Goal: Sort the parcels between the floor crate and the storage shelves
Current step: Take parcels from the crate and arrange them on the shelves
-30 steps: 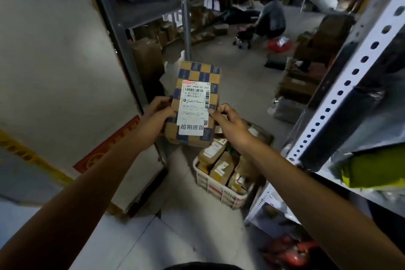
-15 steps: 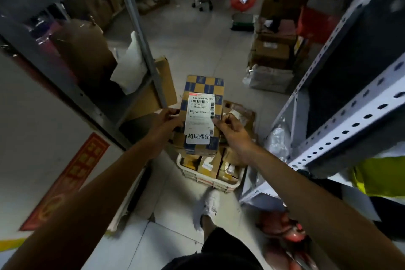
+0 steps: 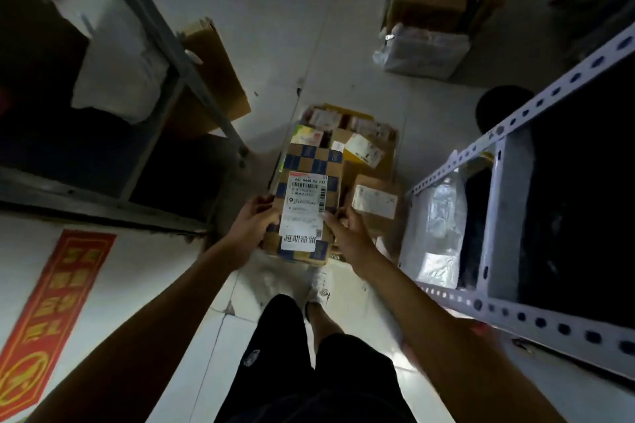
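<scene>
Hands (image 3: 252, 227) (image 3: 345, 232) gripping parcel (image 3: 305, 213) edges, above crate (image 3: 385, 148)

You hold a brown-and-blue checkered parcel (image 3: 311, 206), white shipping label up, directly above the floor crate (image 3: 347, 161). The crate is packed with small labelled cardboard parcels and sits on the floor between two storage shelves (image 3: 536, 106).

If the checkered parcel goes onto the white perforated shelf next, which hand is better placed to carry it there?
Probably the right hand: it grips the checkered parcel's right edge, and the white perforated shelf stands on that side. The left hand holds the far edge.
</scene>
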A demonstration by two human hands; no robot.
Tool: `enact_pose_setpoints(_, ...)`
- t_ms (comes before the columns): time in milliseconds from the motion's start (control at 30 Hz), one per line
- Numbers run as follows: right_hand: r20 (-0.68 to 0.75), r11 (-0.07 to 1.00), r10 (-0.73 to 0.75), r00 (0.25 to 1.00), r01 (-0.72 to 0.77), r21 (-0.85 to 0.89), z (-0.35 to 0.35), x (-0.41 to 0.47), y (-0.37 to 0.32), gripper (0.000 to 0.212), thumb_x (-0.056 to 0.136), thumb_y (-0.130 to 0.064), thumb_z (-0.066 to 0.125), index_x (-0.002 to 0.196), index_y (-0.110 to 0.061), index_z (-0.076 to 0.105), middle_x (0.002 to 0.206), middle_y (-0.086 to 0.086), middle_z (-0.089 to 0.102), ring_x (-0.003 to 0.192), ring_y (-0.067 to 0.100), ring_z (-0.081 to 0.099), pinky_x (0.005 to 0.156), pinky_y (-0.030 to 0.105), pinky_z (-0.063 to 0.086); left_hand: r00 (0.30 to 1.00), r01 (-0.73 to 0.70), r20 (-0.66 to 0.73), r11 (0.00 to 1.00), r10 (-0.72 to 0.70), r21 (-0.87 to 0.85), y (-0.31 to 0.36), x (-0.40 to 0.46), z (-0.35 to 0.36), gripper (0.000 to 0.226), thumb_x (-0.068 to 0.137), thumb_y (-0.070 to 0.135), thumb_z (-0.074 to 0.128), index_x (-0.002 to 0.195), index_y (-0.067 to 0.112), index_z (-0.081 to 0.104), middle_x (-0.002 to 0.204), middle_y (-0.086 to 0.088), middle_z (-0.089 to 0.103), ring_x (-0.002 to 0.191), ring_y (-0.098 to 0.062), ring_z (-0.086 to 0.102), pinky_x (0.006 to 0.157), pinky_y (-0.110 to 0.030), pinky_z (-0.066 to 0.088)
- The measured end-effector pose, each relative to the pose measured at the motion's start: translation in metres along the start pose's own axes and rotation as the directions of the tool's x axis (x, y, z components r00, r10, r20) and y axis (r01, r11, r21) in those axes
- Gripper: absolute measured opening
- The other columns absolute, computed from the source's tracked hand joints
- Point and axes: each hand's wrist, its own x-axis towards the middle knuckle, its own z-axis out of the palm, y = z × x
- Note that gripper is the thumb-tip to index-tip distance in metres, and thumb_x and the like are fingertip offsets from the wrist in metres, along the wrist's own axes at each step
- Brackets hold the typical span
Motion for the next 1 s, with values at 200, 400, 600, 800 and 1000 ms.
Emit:
enact_pose_setpoints(200,-0.092,0.985,0.131,0.987,-0.119,0.123,-0.007,0.033,0.046,0.019,0.100,-0.025,0.063,0.092,-0.013,0.051,0.117,0.022,0.064,0.117,0.038,0.063,0.099,0.059,0.052,0.987,0.148,0.043,0.986,-0.152,0.079,-0.042,0.054,0.019,0.022,0.092,0.004,0.061,0.111,0.015,0.059,0.094,-0.001,0.072,0.067,-0.003,0.072,0.049,-0.017,0.052)
enact_pose_setpoints(400,-0.161,0.951,0.248,0.955,-0.208,0.229,-0.004,0.077,0.094,0.016,0.099,-0.020,0.064,0.101,-0.009,0.052,0.090,0.000,0.065,0.103,0.026,0.067,0.099,0.063,0.050,0.964,0.225,0.141,0.974,-0.227,0.029,-0.087,0.103,0.037,0.034,0.088,0.006,0.071,0.115,0.022,0.058,0.103,-0.001,0.076,0.089,-0.019,0.076,0.070,-0.033,0.060)
enact_pose_setpoints(600,-0.170,0.959,0.265,0.949,-0.239,0.155,-0.004,0.129,0.137,0.017,0.101,-0.029,0.061,0.104,-0.014,0.053,0.114,0.014,0.067,0.113,0.033,0.066,0.095,0.059,0.055,0.935,0.314,0.162,0.949,-0.315,0.034,-0.132,0.153,0.046,0.042,0.088,0.008,0.069,0.124,0.026,0.056,0.111,0.001,0.074,0.102,-0.023,0.071,0.093,-0.048,0.057)
enact_pose_setpoints(800,-0.006,0.933,0.335,0.942,-0.330,0.143,0.003,0.158,0.152,0.054,0.089,-0.062,0.060,0.138,-0.045,0.046,0.132,-0.013,0.058,0.119,0.015,0.058,0.086,0.050,0.054,0.866,0.407,0.318,0.914,-0.386,-0.001,-0.157,0.196,0.048,0.069,0.092,-0.001,0.060,0.138,0.049,0.047,0.124,0.011,0.067,0.112,-0.023,0.062,0.094,-0.063,0.050)
enact_pose_setpoints(1000,-0.037,0.930,0.308,0.951,-0.292,0.222,0.006,0.178,0.170,0.046,0.101,-0.037,0.057,0.145,-0.037,0.043,0.131,-0.003,0.064,0.115,0.013,0.062,0.101,0.044,0.048,0.911,0.300,0.274,0.951,-0.308,0.074,-0.168,0.218,0.063,0.058,0.092,0.015,0.072,0.133,0.046,0.046,0.130,0.006,0.063,0.117,-0.021,0.062,0.074,-0.037,0.057)
